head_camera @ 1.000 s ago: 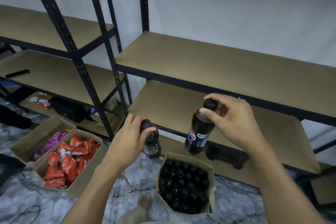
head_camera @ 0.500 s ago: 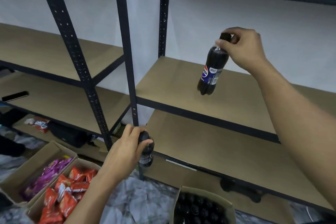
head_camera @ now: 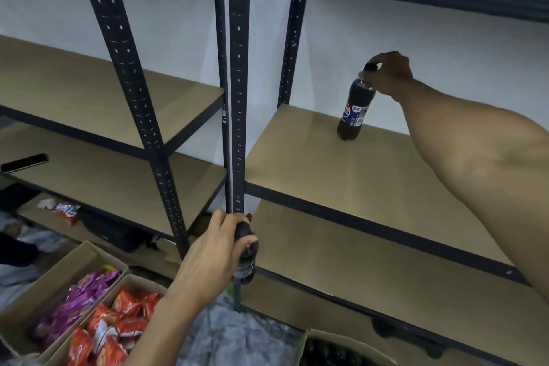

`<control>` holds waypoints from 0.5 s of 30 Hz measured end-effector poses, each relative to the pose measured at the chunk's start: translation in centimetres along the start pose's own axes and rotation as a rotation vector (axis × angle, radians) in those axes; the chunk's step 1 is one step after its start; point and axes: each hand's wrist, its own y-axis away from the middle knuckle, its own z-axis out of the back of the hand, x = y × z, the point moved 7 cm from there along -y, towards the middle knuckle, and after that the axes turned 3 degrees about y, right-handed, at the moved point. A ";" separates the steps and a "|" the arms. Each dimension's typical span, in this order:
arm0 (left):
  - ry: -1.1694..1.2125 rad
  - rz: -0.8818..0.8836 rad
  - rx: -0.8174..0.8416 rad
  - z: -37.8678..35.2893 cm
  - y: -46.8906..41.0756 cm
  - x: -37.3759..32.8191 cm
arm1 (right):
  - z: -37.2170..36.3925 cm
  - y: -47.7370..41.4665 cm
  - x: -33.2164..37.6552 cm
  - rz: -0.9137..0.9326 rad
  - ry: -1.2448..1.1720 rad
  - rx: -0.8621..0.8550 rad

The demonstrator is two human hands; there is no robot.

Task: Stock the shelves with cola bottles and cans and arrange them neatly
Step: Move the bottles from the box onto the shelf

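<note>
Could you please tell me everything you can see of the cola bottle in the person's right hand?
The cola bottle is clear plastic, full of dark drink, with a black cap and a blue label. It leans slightly, base at the shelf board; contact unclear. The fingers of the right hand pinch its cap.

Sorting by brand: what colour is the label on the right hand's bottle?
Blue label with a white panel; clearest in the head view.

The right arm is stretched far, the right hand (head_camera: 389, 74) curled atop the far bottle (head_camera: 353, 111), while the left hand (head_camera: 212, 254) is wrapped round the near bottle (head_camera: 248, 264), low down.
</note>
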 end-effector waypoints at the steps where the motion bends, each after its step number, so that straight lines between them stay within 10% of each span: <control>1: 0.001 0.002 -0.002 0.0 -0.2 0.1 | -0.4 -0.2 -0.3 -0.018 -0.009 -0.007; 15: -0.049 -0.082 -0.045 2.4 -4.7 -4.0 | -3.4 5.3 -6.8 -0.146 -0.069 0.112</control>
